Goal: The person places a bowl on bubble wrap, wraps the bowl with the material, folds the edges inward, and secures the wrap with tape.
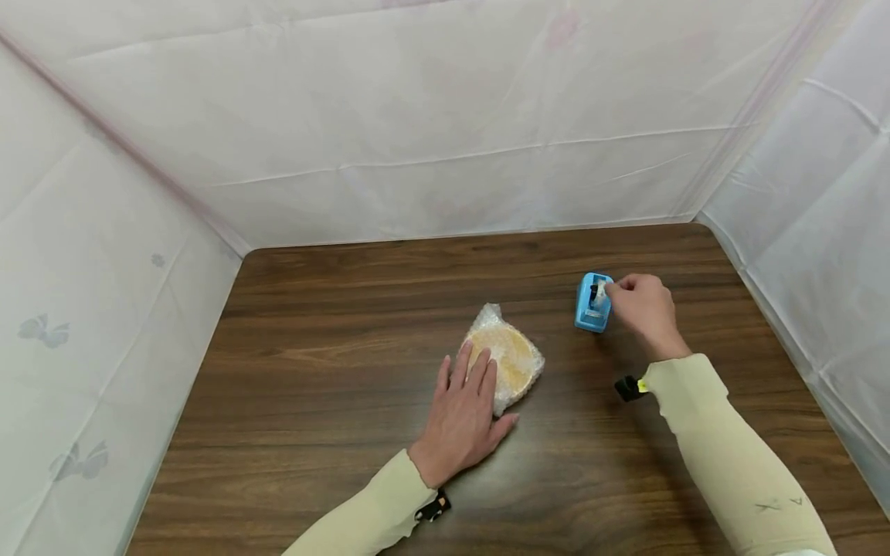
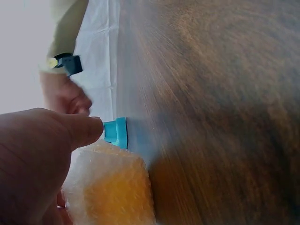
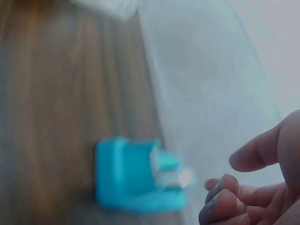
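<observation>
A round yellow item in bubble wrap (image 1: 516, 357) lies on the wooden table; its exact kind cannot be told through the wrap. My left hand (image 1: 464, 417) rests on its left side with fingers stretched out and thumb spread to the right. Farther right stands a light-blue tape dispenser (image 1: 591, 315) with a small whitish roll in it. Beside the roll is my right hand (image 1: 645, 307), fingers bent. In the right wrist view, the thumb (image 3: 255, 154) and fingertips stand apart, beside the blurred dispenser (image 3: 124, 176), with nothing visible between them.
White sheeting (image 1: 445, 154) rises behind the table and along both sides. Dark wood-grain tabletop (image 1: 313, 371) surrounds the items. A black wrist camera (image 1: 630, 388) hangs at the right cuff, another (image 1: 434, 506) at the left.
</observation>
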`<state>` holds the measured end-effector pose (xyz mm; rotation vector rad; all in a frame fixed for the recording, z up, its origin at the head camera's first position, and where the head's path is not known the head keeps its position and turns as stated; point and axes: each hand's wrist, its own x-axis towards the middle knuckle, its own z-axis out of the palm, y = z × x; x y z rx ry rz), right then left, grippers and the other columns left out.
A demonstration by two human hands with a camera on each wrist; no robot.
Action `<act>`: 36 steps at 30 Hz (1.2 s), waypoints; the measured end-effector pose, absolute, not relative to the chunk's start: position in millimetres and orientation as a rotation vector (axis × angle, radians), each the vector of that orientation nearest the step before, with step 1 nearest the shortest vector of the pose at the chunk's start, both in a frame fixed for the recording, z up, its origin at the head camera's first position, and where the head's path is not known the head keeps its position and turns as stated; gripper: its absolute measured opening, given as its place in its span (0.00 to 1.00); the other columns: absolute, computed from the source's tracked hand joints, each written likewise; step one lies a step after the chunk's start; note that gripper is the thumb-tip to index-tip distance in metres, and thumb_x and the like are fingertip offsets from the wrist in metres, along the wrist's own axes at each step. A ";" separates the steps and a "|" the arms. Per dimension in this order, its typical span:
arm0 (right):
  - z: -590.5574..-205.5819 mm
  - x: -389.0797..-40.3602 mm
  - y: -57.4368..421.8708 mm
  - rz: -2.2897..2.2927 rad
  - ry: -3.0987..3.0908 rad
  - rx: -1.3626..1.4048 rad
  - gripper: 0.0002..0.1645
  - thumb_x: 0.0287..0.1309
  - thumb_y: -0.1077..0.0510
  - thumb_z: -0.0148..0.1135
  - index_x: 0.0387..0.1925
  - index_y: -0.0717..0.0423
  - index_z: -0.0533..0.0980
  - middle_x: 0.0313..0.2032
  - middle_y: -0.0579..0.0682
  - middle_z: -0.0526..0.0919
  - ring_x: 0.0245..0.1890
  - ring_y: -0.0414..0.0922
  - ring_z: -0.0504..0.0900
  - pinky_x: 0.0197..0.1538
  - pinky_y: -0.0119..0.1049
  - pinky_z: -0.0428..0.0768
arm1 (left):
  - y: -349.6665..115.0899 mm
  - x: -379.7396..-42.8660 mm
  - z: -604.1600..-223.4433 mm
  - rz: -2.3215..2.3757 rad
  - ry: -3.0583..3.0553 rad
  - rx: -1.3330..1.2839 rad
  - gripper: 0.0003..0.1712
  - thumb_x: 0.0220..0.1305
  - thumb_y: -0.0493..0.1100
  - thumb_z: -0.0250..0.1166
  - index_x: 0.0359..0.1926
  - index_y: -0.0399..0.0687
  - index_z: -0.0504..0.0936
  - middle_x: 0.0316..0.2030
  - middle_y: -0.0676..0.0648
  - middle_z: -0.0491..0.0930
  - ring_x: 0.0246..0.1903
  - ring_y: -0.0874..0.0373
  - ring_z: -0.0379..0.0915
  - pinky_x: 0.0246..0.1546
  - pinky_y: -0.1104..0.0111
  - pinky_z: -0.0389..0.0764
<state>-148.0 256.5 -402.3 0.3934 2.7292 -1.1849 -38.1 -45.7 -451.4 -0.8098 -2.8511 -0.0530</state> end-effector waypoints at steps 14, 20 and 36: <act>-441.9 -154.3 274.0 -1.692 2.137 0.649 0.18 0.72 0.55 0.60 0.23 0.53 0.78 0.16 0.40 0.71 0.20 0.37 0.70 0.26 0.32 0.71 | -44.7 -36.3 -449.2 -0.052 -2.882 -0.809 0.46 0.68 0.71 0.61 0.72 0.41 0.73 0.75 0.42 0.70 0.79 0.40 0.58 0.73 0.42 0.68; -428.6 -152.6 268.1 -2.070 1.752 0.738 0.10 0.75 0.56 0.56 0.37 0.58 0.75 0.19 0.43 0.73 0.23 0.39 0.72 0.31 0.31 0.76 | -45.4 -35.3 -447.9 -0.035 -2.888 -0.798 0.46 0.69 0.71 0.60 0.72 0.42 0.73 0.74 0.42 0.71 0.79 0.40 0.58 0.73 0.42 0.68; -442.9 -109.9 236.9 -2.424 1.490 0.953 0.18 0.75 0.61 0.54 0.26 0.56 0.80 0.16 0.44 0.73 0.21 0.39 0.73 0.31 0.31 0.78 | -44.8 -36.9 -448.2 -0.051 -2.909 -0.799 0.46 0.70 0.70 0.60 0.72 0.40 0.72 0.75 0.41 0.70 0.80 0.40 0.56 0.74 0.43 0.67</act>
